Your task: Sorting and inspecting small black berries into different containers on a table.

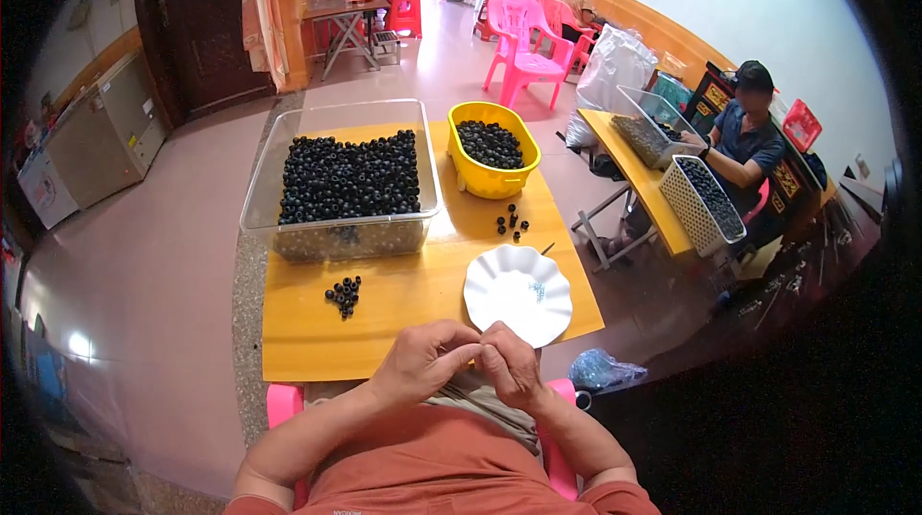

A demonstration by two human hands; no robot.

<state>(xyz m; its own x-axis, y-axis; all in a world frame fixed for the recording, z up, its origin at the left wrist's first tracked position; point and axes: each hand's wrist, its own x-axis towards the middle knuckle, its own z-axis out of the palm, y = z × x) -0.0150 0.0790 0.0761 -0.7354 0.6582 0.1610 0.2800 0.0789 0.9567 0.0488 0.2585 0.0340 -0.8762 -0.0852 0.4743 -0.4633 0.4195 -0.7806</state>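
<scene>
My left hand (pixel 421 358) and my right hand (pixel 510 367) meet at the table's near edge, fingertips pinched together. Whatever sits between the fingers is hidden or too small to name. Just beyond my right hand lies a white scalloped plate (pixel 495 289) holding a few tiny bluish pieces (pixel 536 291), with a thin dark stick (pixel 547 249) at its far rim. To the left is a small pile of black bead-like parts (pixel 344 296). A clear plastic bin (pixel 351 238) full of similar parts stands behind it. A yellow tub (pixel 492 181) at far right holds more, with several loose ones (pixel 513 223) in front.
These things stand on a yellow wooden table (pixel 317 347). At right, a co-worker (pixel 754 135) handles parts at another table (pixel 624 155) with a cream basket (pixel 715 227). Pink chairs (pixel 523 49) stand further back. A blue plastic bag (pixel 605 371) lies right of my seat.
</scene>
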